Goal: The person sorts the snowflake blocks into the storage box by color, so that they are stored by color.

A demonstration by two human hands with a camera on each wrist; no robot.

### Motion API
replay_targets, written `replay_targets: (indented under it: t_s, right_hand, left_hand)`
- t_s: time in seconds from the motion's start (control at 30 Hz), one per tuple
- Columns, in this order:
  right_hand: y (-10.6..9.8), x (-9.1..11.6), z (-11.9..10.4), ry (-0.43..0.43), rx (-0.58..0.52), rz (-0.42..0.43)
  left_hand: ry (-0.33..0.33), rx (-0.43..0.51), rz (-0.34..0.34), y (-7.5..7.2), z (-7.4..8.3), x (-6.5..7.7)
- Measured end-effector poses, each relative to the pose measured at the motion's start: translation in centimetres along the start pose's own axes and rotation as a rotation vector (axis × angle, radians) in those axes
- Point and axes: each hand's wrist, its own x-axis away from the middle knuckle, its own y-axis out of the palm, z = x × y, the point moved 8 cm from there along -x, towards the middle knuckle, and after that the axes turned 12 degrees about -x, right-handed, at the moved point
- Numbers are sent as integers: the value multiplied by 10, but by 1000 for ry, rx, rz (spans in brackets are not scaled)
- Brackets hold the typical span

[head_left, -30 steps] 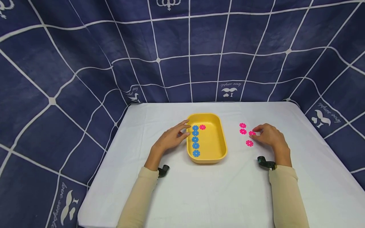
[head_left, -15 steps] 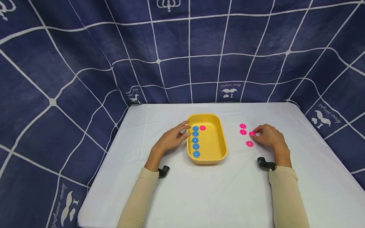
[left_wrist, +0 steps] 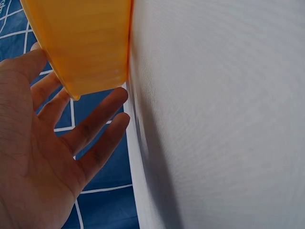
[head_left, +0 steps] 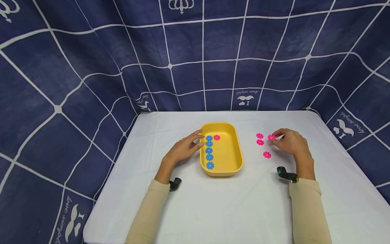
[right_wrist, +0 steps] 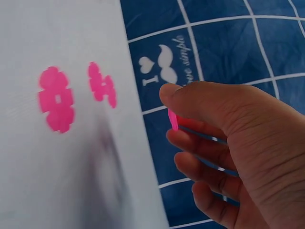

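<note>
My right hand (head_left: pixel 290 143) pinches a pink flower-shaped disc (head_left: pixel 271 137) between thumb and forefinger, right of the tray. In the right wrist view the disc (right_wrist: pixel 173 119) is seen edge-on, raised off the table, and the other fingers curl loosely. My left hand (head_left: pixel 182 148) rests at the left rim of a yellow tray (head_left: pixel 226 173), its fingers spread and nearly straight. Several blue flower discs (head_left: pixel 209 150) form a column along the tray's left side. One pink disc (head_left: pixel 216 137) lies beside the top blue one.
Two pink discs (head_left: pixel 260 142) lie close together on the white table (head_left: pixel 231 210), with another pink disc (head_left: pixel 266 155) nearer the front. A dark blue curtain (head_left: pixel 219 74) with white lines surrounds the back and sides. Black wrist cameras (head_left: pixel 286 173) are worn on both wrists.
My right hand has lifted the pinched pink disc off the table and moved it slightly away from me. The left hand and the tray stay in place.
</note>
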Motion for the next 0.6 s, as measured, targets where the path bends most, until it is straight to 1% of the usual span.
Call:
replay_targets:
  t_s: [0.33, 0.47, 0.6]
  right_hand:
    - [-34, 13, -35, -91, 9, 122]
    - [-42, 17, -44, -109, 7, 149]
    - [-46, 20, -48, -115, 5, 165]
  left_hand:
    - [-1, 0, 2, 0, 0, -1]
    - [-1, 1, 3, 0, 0, -1]
    - [-2, -3, 7, 1, 0, 0]
